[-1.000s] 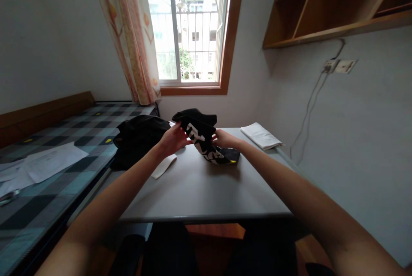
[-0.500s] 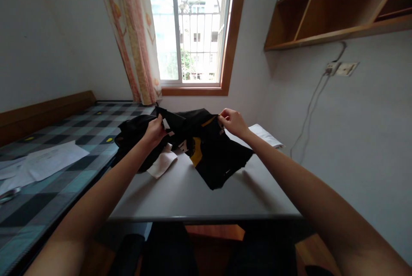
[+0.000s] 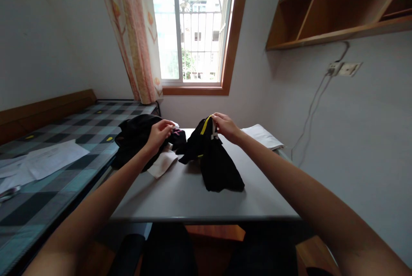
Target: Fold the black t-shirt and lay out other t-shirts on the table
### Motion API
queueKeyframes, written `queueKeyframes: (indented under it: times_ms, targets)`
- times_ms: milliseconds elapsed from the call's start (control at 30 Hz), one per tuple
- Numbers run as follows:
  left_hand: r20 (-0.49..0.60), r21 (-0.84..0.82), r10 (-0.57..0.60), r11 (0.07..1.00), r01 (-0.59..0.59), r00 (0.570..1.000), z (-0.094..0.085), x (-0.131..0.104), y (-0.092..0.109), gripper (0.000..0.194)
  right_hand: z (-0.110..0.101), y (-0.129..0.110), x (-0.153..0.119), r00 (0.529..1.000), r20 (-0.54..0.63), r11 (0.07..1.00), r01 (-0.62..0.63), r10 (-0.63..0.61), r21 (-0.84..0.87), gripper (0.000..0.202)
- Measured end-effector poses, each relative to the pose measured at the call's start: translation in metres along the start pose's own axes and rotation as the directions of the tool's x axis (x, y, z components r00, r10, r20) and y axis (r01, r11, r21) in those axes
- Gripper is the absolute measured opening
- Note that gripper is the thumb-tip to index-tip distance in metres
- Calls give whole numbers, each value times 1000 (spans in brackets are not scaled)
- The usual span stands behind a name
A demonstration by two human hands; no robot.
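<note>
Home bedroom, checked bed point(image 3: 74, 128), flowered curtain point(image 3: 137, 35), barred window point(image 3: 196, 27), wooden wall shelves point(image 3: 341, 5), desk point(image 3: 180, 201)

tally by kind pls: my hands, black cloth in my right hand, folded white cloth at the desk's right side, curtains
Left hand plus right hand: 2
Black cloth: 1
Folded white cloth: 1
Curtain: 1
Total: 5

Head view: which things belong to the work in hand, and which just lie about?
In use:
black cloth with yellow strip, pinched by right hand
table beneath it

Lying about, apparently:
black heap near left hand
folded white cloth
papers on bed
</note>
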State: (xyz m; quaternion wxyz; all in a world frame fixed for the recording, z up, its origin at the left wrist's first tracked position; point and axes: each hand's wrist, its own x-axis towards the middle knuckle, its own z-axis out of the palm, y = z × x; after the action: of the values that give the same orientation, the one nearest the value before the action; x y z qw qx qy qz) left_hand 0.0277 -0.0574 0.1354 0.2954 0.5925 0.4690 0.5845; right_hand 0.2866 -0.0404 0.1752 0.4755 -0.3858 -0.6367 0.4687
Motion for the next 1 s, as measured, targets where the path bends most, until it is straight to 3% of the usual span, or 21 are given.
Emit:
queueKeyframes:
  times_ms: [67,133,267,367,467,567,633,767,833,900,1000]
  targets:
    - [315,54,42,997,-62,948,11,-9,9,21,9,1,1,999,-46,999,-4,5,32,28]
    - [441,114,57,986,-119,896,23,-14,13,23,19,-1,-1,996,-88,997,-2,9,78,29]
    - [378,85,131,981,-175,917,45,-17,9,36,31,-10,-8,999,14,986,-42,40,162,30]
    - [380,-80,192,981,-175,905,53,-18,7,54,34,-15,-13,995,96,999,32,-35,31,31]
    - [363,-150,205,976,-160,909,51,-16,9,51,30,-14,-12,984,80,974,170,-159,-151,29]
    - [270,13,197,978,-208,943,43,-10,14,26,24,-10,-10,973,15,901,218,-229,-376,24]
    - [181,169,224,952,-255,958,39,-5,21,21,23,-9,-12,968,-14,843,213,-252,-494,21]
    - [141,397,341,841,-369,929,41,1,49,25,28,-15,-17,949,66,792,294,-308,-535,36]
    - [119,481,408,773,-412,905,45,2,66,20,30,-22,-17,930,59,762,332,-362,-556,23]
    - [75,509,445,753,-418,893,50,4,80,15,28,-35,-15,908,15,743,352,-419,-569,14]
    - [18,415,451,808,-418,892,56,6,91,9,20,-58,-10,888,-22,766,383,-459,-515,14]
